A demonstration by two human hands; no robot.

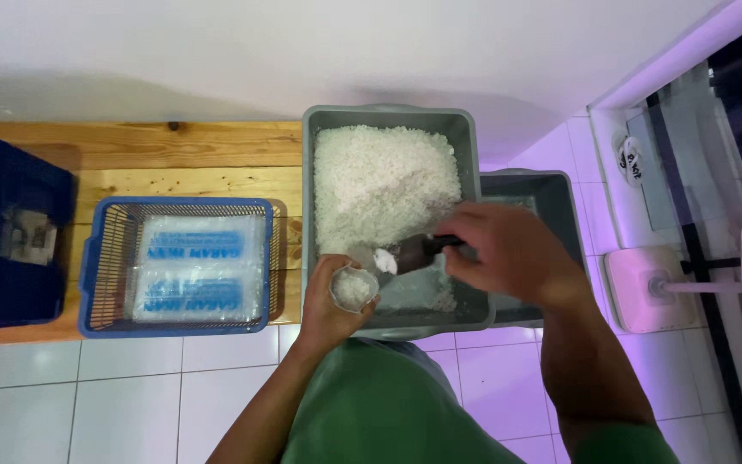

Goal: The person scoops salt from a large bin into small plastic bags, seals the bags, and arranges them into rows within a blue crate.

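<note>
A grey tub (467, 137) holds a heap of coarse white salt (384, 180). My left hand (330, 311) grips a small clear plastic bag (353, 287), its mouth open and partly filled with white grains, at the tub's near edge. My right hand (508, 251) holds a dark scoop (412, 252) by its handle. The scoop's tip carries a little white salt and hovers just right of the bag's mouth.
A blue mesh basket (100, 258) on the wooden bench (173, 146) holds stacked filled packets with blue print. A dark blue crate (10, 292) stands at far left. A second grey tub (560, 206) sits behind my right hand. White floor tiles lie below.
</note>
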